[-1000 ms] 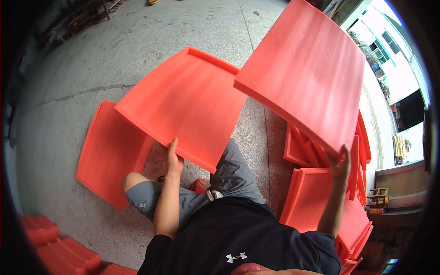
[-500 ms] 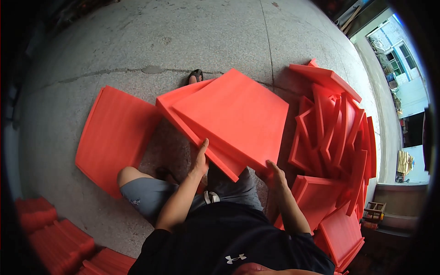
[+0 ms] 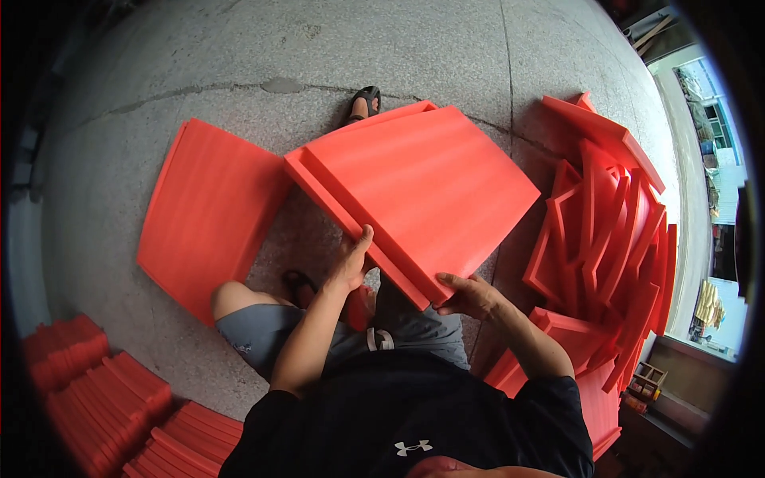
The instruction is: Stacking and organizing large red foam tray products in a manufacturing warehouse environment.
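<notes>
Two flat red panels, an upper panel [image 3: 430, 187] and a lower panel [image 3: 319, 197], lie one on the other above my lap, slightly out of line. My left hand [image 3: 353, 263] is closed on their near left edge, thumb on top and fingers hidden underneath. At the near corner my right hand [image 3: 468, 295] grips the panels, its thumb against the edge and the other fingers partly hidden. Another red panel [image 3: 215, 211] lies on the floor to the left, beside my knee.
A loose heap of red panels [image 3: 610, 231] fills the right side. Neat stacks of similar red pieces [image 3: 111, 402] stand at the lower left. Around them is the concrete floor [image 3: 414, 48], and my sandalled foot [image 3: 366, 104] rests beyond the held panels.
The upper panel has turned and lines up more closely with the lower one. My right hand has moved inward to the near corner. The view has shifted slightly.
</notes>
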The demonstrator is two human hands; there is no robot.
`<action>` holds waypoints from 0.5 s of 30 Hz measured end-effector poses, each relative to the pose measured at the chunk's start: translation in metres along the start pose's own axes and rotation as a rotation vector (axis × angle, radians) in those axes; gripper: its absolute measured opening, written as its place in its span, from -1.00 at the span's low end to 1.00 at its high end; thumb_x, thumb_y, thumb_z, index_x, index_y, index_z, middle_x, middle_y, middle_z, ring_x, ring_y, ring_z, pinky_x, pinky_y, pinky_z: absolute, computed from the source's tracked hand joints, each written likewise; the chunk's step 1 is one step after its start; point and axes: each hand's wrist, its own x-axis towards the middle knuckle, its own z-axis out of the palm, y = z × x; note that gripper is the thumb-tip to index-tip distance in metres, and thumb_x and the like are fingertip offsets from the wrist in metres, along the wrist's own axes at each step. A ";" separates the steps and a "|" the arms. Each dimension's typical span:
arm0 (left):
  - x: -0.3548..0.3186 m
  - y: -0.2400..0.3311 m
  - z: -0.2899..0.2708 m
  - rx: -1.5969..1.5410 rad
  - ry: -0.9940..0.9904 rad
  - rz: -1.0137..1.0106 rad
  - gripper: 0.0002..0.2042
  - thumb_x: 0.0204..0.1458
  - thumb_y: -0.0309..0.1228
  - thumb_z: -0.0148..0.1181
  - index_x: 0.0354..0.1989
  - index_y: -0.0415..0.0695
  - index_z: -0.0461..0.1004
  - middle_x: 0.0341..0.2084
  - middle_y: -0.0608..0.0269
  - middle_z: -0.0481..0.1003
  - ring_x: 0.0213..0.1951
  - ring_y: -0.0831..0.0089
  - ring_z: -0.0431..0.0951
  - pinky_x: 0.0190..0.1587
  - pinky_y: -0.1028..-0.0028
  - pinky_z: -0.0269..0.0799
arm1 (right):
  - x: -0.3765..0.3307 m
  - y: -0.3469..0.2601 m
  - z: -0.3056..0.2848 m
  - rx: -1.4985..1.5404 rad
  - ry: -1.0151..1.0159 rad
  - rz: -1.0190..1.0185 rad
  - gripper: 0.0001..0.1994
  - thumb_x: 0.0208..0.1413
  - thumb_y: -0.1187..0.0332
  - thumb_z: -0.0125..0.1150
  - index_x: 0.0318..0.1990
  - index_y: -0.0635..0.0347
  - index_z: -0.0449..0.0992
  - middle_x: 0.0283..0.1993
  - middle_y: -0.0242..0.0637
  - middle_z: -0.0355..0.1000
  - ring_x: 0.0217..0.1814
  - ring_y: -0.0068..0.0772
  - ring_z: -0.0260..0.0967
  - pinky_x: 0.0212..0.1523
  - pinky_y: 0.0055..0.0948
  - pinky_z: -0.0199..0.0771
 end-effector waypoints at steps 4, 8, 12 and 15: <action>0.002 -0.003 -0.007 0.075 0.000 0.040 -0.31 0.01 -0.06 0.15 0.23 -0.14 0.05 0.13 0.16 0.19 0.17 0.30 0.20 0.18 0.22 0.19 | 0.000 -0.003 -0.007 -0.096 0.029 0.004 -0.53 -0.08 0.19 0.36 -0.11 0.36 0.42 -0.36 -0.13 0.48 -0.46 -0.31 0.48 -0.50 -0.43 0.58; 0.008 -0.005 -0.002 -0.010 -0.020 -0.037 -0.33 0.00 -0.08 0.19 0.21 -0.13 0.08 0.12 0.17 0.21 0.15 0.29 0.22 0.16 0.21 0.22 | 0.005 -0.002 0.008 -0.124 0.056 -0.037 -0.55 -0.08 0.16 0.35 -0.17 0.37 0.44 -0.39 -0.14 0.48 -0.49 -0.31 0.48 -0.51 -0.42 0.58; -0.001 -0.016 0.028 0.271 0.399 0.193 -0.13 -0.21 -0.36 0.40 0.21 -0.20 -0.12 0.07 0.06 0.18 0.09 0.26 0.24 0.16 0.24 0.19 | 0.029 0.007 0.018 -0.203 0.022 0.027 -0.45 -0.06 -0.03 0.27 -0.19 0.38 0.43 -0.43 -0.12 0.46 -0.49 -0.27 0.49 -0.51 -0.38 0.58; -0.002 -0.015 0.037 0.275 0.333 0.285 -0.15 -0.19 -0.39 0.36 0.23 -0.19 -0.10 0.07 0.06 0.20 0.09 0.26 0.26 0.14 0.25 0.20 | 0.035 0.010 -0.002 -0.121 0.039 0.135 -0.32 -0.08 -0.22 0.16 -0.21 0.39 0.44 -0.46 -0.08 0.45 -0.50 -0.19 0.48 -0.51 -0.32 0.57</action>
